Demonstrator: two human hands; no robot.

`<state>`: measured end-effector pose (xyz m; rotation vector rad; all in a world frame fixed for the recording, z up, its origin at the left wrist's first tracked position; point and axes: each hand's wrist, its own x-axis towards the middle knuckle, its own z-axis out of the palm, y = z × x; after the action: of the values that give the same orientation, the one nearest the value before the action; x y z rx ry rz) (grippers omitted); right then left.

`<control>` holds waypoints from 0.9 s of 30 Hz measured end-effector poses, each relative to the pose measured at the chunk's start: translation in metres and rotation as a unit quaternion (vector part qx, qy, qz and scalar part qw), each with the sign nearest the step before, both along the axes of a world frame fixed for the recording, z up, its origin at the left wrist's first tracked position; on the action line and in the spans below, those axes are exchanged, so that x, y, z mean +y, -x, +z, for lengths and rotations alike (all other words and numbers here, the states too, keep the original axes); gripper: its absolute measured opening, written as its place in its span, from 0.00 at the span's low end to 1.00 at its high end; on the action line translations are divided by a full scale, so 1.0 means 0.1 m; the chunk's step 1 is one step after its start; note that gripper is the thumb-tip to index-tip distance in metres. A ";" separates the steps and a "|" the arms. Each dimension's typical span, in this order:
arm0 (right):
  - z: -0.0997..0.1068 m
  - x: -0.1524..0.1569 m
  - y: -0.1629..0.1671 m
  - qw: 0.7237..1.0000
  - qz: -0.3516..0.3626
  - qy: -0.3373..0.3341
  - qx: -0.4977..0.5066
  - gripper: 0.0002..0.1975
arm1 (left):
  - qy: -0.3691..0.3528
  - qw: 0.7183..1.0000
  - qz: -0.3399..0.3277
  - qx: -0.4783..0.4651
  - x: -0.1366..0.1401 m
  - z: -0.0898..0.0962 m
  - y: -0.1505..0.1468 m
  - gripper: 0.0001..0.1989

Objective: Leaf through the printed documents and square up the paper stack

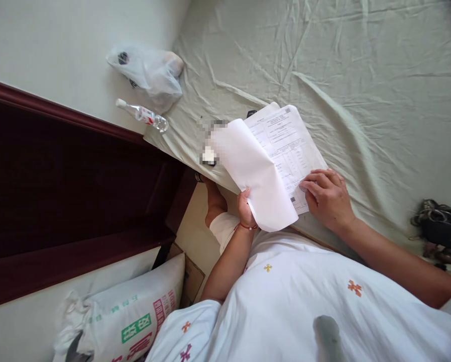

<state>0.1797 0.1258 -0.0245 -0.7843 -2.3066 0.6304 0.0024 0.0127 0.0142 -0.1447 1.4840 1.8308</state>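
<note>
Over the near edge of the wrinkled pale-green cloth (361, 60), right in front of the person, lie printed forms (286, 138) at a slant. The left hand (245, 208) grips a turned-back white page (253, 171), thumb on top. The right hand (328, 197) rests with bent fingers on the forms' right edge; from here I can't tell whether it pinches any paper. Well apart from both, a clear bottle (144, 115) is just beside a plastic bag (150, 75).
</note>
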 end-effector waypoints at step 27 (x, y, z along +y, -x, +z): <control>-0.04 0.18 -0.07 0.989 -0.132 0.062 -0.022 0.23 | -0.028 0.994 0.001 -0.105 0.00 0.07 0.03 0.17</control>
<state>0.1863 0.1436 -0.0288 -1.1487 -2.1671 0.6456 -0.0002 0.0124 0.0209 -0.3023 1.2848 1.7970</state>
